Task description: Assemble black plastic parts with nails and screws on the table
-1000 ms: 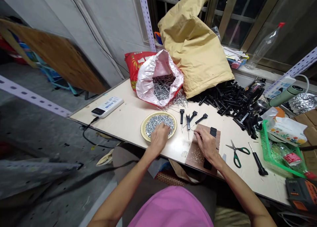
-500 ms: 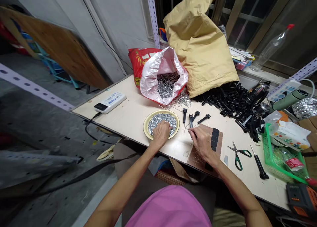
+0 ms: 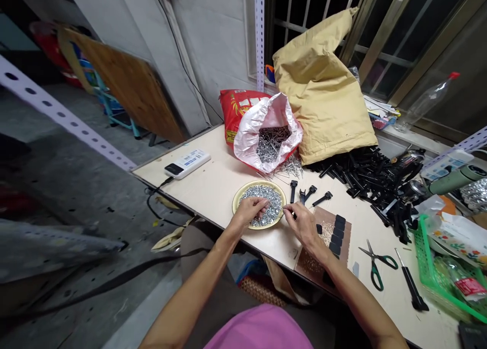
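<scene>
A shallow yellowish bowl (image 3: 236, 193) holds a heap of small silvery metal pieces (image 3: 266, 193). Over the heap is my left hand (image 3: 249, 212), thumb and fingertips pinched together; anything between them is too small to make out. My right hand (image 3: 303, 224) is just beyond the bowl's right rim, its fingertips closed on what looks like a thin metal pin (image 3: 282, 208) pointing toward the left hand. Several black plastic parts with thin metal pins, one of them a black part (image 3: 293, 190), lie behind the right hand. Black rounded pads (image 3: 338, 232) rest on a brown mat (image 3: 346, 245) beside my right wrist.
A red and white sack (image 3: 243, 151) of metal pins stands behind the bowl, beside a big brown paper bag (image 3: 335, 110). Black parts (image 3: 365, 171) are piled at the back right. Scissors (image 3: 375, 263), a black-handled tool (image 3: 411, 285), a green basket (image 3: 422, 252) and a power bank (image 3: 188, 162) surround the work area.
My left hand has lifted from the metal pieces with its fingertips pinched. The right hand has moved left toward the bowl, bringing both hands closer together. The camera view has shifted.
</scene>
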A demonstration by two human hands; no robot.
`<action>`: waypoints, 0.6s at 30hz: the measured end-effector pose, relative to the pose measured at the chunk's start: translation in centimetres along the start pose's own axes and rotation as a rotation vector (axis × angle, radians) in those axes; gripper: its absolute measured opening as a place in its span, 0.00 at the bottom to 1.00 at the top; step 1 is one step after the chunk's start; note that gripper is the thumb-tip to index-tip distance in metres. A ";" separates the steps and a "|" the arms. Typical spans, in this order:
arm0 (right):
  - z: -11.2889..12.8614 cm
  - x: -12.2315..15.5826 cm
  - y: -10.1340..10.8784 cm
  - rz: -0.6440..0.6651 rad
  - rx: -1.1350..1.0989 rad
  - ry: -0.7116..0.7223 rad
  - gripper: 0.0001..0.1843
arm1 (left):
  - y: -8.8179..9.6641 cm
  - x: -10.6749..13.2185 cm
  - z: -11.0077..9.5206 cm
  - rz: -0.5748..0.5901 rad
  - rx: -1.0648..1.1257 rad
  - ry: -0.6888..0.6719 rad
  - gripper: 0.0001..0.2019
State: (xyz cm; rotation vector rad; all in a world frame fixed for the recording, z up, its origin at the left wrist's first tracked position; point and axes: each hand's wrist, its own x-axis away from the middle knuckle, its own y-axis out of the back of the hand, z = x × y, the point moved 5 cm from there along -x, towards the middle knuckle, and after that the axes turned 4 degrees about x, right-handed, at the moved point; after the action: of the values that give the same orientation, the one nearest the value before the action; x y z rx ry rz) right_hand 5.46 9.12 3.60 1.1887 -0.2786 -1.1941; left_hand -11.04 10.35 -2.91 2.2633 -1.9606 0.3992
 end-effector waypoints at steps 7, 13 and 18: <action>0.8 -1.9 -1.6 0.041 -0.009 0.031 0.08 | 0.4 0.2 0.2 -0.003 0.554 0.214 0.06; 1.8 -2.3 -2.2 0.075 0.045 0.112 0.09 | 0.1 0.4 0.0 -0.015 0.623 0.237 0.03; 1.7 -2.5 -2.4 0.080 0.136 0.121 0.10 | -0.6 0.5 -0.1 0.019 0.638 0.198 0.04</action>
State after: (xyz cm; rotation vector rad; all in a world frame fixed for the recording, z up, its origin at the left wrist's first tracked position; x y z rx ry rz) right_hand 1.85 10.45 3.27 1.3503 -0.3169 -1.0423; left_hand -10.36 10.02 -2.64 2.3994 -1.9424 1.3608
